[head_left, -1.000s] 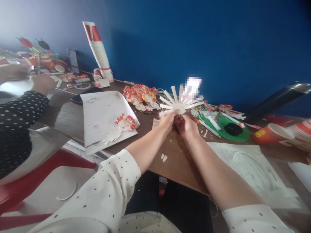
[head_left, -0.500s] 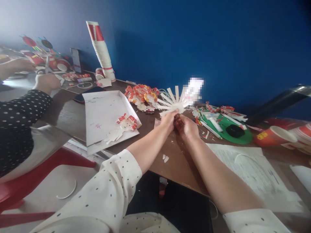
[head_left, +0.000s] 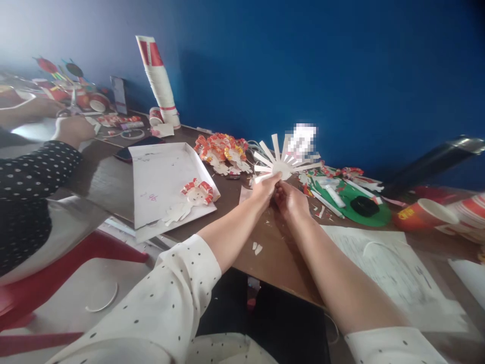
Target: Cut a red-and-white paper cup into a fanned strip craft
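A white cut paper cup [head_left: 281, 170], its wall slit into strips that fan out around the round base, is held up in front of me. My left hand [head_left: 267, 187] pinches its lower edge, thumb on the base. Right beside it, my right hand [head_left: 292, 201] has its fingers curled closed at the bottom of the cup; the fingertips are partly hidden. To the left, a paper figure [head_left: 197, 194] with red-and-white curls and a drawn face lies in a white box lid [head_left: 159, 177]. Small white paper scraps [head_left: 257, 248] lie on the brown table [head_left: 278, 268] below my hands.
More curly paper figures [head_left: 222, 149] are heaped behind the lid. A tall stack of paper cups [head_left: 161, 81] leans near the blue wall. Right are a green disc [head_left: 373, 215], a red cup [head_left: 424, 215] and papers [head_left: 386, 268]. Far left, a co-worker's hands [head_left: 74, 130] hold scissors.
The cut cup has turned slightly in my hands, and its strips on the right now show spread out. The co-worker's far hand has shifted a little to the right.
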